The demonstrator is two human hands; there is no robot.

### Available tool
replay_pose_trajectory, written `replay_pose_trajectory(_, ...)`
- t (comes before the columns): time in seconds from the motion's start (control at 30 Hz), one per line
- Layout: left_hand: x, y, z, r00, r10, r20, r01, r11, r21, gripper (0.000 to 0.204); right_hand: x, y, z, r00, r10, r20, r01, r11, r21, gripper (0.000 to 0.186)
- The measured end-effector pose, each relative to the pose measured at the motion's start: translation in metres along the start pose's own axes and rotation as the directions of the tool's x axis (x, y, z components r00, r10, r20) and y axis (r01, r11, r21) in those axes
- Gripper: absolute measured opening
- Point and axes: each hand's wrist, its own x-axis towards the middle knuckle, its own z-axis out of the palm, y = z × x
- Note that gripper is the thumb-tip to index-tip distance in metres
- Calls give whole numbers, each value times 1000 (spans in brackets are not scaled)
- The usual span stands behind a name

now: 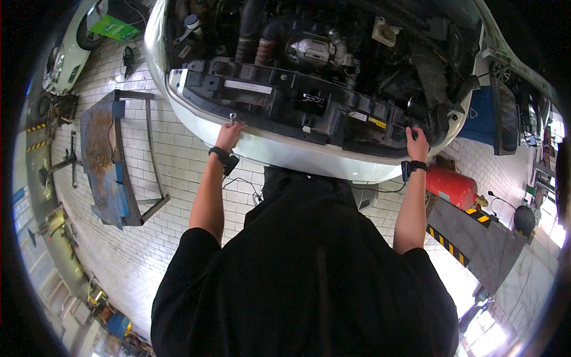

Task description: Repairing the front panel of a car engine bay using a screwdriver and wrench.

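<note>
Ahead of me is a white car front with its hood up, and a black plastic cover panel (279, 113) runs along behind the white bumper (285, 152). My left hand (228, 137) is closed around a small metal ratchet wrench (233, 117), whose shiny head stands up at the panel's front edge. Most of its handle is hidden in the fingers. Farther right, my right hand (418, 143) rests on the right end of the same panel. Its fingers reach forward and look apart, and I see nothing held in them. Dark bands with small boxes sit on both wrists.
Engine parts (315, 50) fill the bay behind the panel. At left stands a rusty metal frame table (101, 149) on the tiled floor. A red tank (452, 185) lies at right near a striped lift plate (476, 238). Another car (65, 59) is at far left.
</note>
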Motion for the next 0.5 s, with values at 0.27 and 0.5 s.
replay_pose_trajectory(0.27, -1, 3, 2, 999, -31, -20, 31, 999, 22, 31, -8, -19, -9, 994, 103, -30, -102, 994, 31, 42)
replay_pose_trajectory(0.5, -3, 6, 8, 1000, 2, -2, -2, 1000, 14, 29, -14, 21, 12, 986, -23, -166, 40, 994, 102, 37)
